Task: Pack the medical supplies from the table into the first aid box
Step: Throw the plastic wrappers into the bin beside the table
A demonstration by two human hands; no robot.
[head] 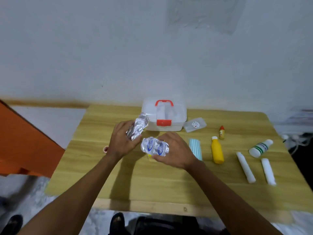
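Observation:
The first aid box (176, 116), translucent white with a red handle and red latch, stands closed at the back of the wooden table (152, 187). My left hand (122, 141) grips a crinkled silver foil strip (138, 127) just in front of the box's left corner. My right hand (174, 150) holds a second foil strip with blue print (155, 147) low over the table. Something small and yellow shows under that strip. To the right lie a striped face mask (195, 147), a yellow bottle (217, 150), a small red-capped bottle (221, 132), a white bottle (260, 148) and two white rolls (246, 167), (268, 171).
A clear pouch with a round sticker (194, 124) lies beside the box. A small red-rimmed object (105, 149) sits at the table's left edge. An orange panel (25, 141) stands to the left. Cables lie past the right edge. My shoes show below the front edge.

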